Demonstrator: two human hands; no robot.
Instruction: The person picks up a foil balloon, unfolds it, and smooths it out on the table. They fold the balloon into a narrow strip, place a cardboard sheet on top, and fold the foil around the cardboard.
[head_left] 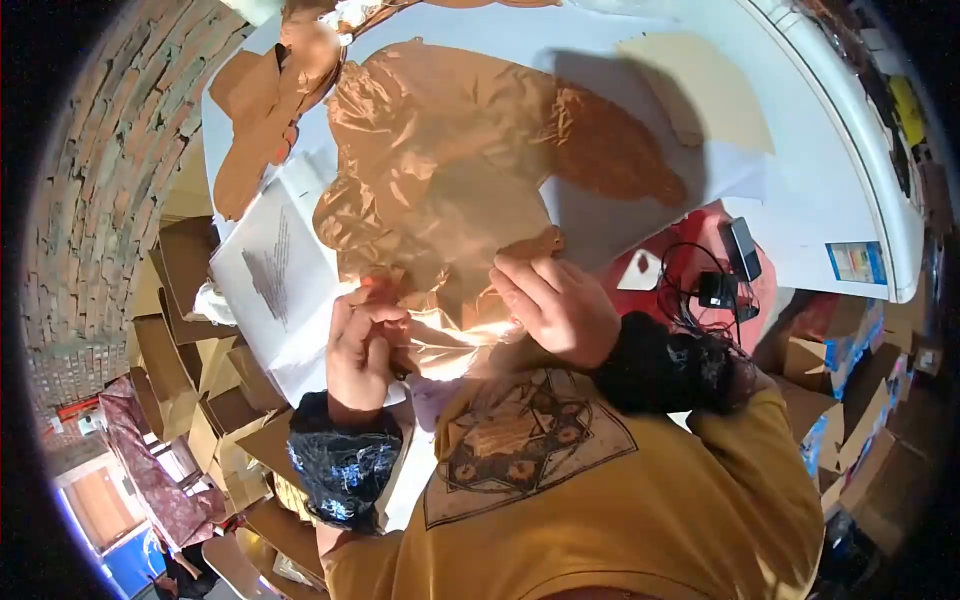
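Observation:
A large piece of shiny brown fabric (440, 130) lies crumpled across the white table, its near edge gathered in folds between my two hands. My left hand (362, 345) is closed, its thumb and bent fingers pinching the left part of this edge. On the right side, my right hand (560, 310) grips the same edge, fingers close together on top and the thumb hidden. The fabric looks drawn tight and bright between them, just in front of my yellow top. A darker brown part (615, 150) of the material spreads out toward the right.
More brown pieces (245, 130) lie at the upper left of the white table (800, 220). White paper sheets (270, 265) with dark markings are at the left. Black cables with an adapter (715, 290) rest on a red surface at right. Cardboard boxes (185, 375) stand below a brick wall (100, 180).

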